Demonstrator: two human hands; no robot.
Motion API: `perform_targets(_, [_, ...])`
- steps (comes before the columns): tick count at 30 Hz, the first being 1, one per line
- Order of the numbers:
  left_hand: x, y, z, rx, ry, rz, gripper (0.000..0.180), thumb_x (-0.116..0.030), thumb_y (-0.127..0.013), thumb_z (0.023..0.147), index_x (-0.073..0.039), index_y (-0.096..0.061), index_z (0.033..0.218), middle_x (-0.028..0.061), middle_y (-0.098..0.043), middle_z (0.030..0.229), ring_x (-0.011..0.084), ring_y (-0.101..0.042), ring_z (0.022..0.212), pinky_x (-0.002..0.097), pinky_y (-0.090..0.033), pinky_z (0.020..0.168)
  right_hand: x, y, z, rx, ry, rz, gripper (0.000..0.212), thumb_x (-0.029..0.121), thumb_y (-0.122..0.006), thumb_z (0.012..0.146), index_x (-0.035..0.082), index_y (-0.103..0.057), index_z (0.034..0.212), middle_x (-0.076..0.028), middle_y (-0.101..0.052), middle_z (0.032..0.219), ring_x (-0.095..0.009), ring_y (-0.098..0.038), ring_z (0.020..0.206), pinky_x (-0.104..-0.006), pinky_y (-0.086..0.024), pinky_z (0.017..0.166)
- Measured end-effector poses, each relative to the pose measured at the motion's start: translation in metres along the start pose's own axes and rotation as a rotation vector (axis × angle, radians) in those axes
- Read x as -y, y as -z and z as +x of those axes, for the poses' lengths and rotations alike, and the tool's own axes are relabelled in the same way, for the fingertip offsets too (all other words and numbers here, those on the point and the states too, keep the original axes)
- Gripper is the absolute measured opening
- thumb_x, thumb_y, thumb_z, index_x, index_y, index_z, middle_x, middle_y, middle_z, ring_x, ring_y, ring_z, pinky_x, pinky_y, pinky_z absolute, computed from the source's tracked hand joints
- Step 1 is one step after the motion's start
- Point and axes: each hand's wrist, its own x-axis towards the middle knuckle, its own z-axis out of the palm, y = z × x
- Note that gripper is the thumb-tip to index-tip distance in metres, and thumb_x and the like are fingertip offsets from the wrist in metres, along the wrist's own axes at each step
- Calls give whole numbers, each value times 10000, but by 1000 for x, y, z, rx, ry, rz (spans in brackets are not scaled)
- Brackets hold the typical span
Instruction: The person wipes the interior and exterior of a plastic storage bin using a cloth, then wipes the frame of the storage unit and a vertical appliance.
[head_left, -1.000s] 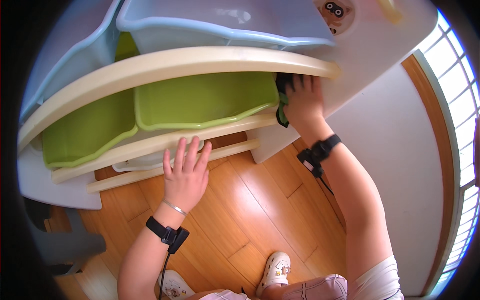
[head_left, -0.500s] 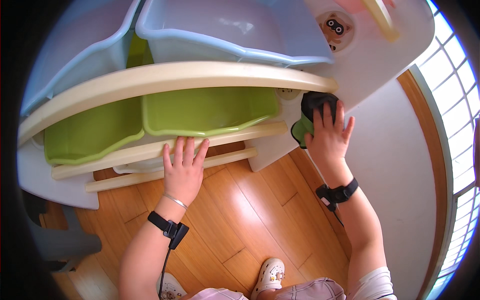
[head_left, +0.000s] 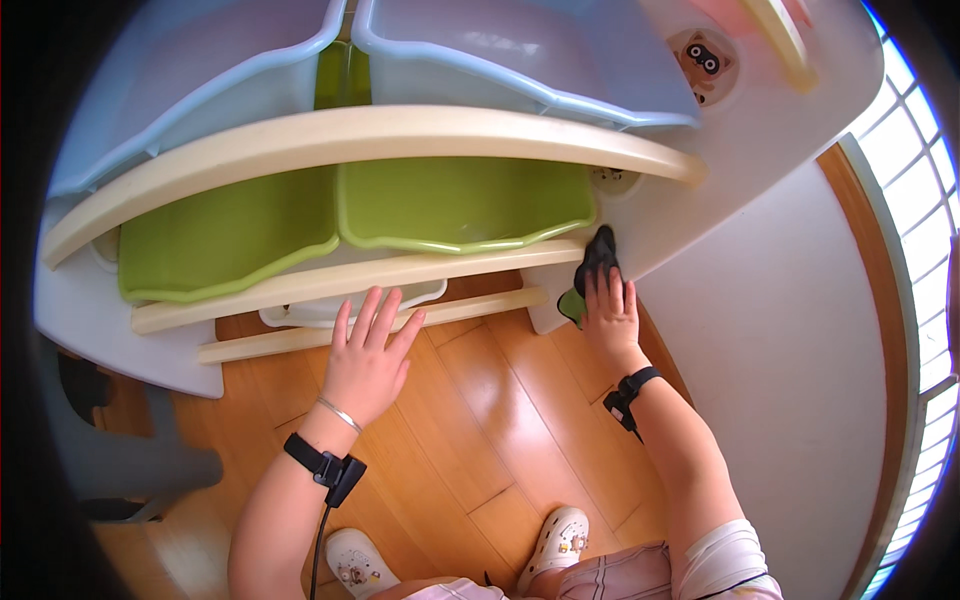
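A black and green cloth (head_left: 597,262) lies against the white side panel (head_left: 650,232) of a storage rack, by the right end of its lower cream rails. My right hand (head_left: 611,325) presses on the cloth with its fingers stretched along it; part of the cloth is hidden under the hand. My left hand (head_left: 366,365) has its fingers spread and holds nothing. Its fingertips are in front of the lowest cream rail (head_left: 470,306); whether they touch it I cannot tell. Above it runs another cream rail (head_left: 400,270), in front of two green bins (head_left: 465,205).
Light blue bins (head_left: 520,75) sit higher up, behind a curved cream bar (head_left: 400,135). A white bin (head_left: 350,305) shows low in the rack. A grey stool-like object (head_left: 150,465) stands at left. On the right are a white wall (head_left: 770,340) and gridded window (head_left: 915,130). Wood floor lies below.
My right hand and the cloth have moved down and left along the side panel. My left hand has come off the cream rail and dropped slightly. The view has shifted a little.
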Motion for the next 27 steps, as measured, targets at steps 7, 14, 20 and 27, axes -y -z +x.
perform_targets(7, [23, -7, -54, 180, 59, -42, 676, -235, -688, 775, -162, -436, 1398, 169, -298, 1482, 356, -232, 1395, 540, -210, 1119, 55, 8, 15, 529, 249, 333, 391, 232, -499, 850, 70, -630, 1182, -88, -562, 1303, -287, -388, 1316, -414, -274, 1114])
perform_targets(14, [20, -21, -87, 454, 553, -819, 656, -396, -607, 883, -9, -408, 1375, 253, -525, 1262, 375, -481, 1221, 436, -381, 1037, 144, 120, 57, 715, 209, 1358, 378, 258, -553, 903, 70, -547, 1231, -220, -641, 1043, -395, -612, 940, -452, -494, 841])
perform_targets(20, [34, -31, -111, 48, 829, -984, 280, -244, -607, 919, 5, -537, 1026, 148, -648, 947, 257, -627, 852, 361, -492, 754, 207, 203, 91, 904, 553, 1544, 521, 318, -578, 902, 116, -446, 1364, -238, -623, 1123, -416, -598, 998, -450, -481, 890])
perform_targets(27, [78, -18, -154, -252, 985, -919, 168, -123, -595, 891, -4, -569, 1006, 106, -661, 901, 235, -634, 824, 330, -495, 761, 242, 134, 126, 286, 379, 902, 686, 373, -674, 802, 85, -428, 1375, -185, -530, 1309, -349, -488, 1218, -453, -293, 1111])
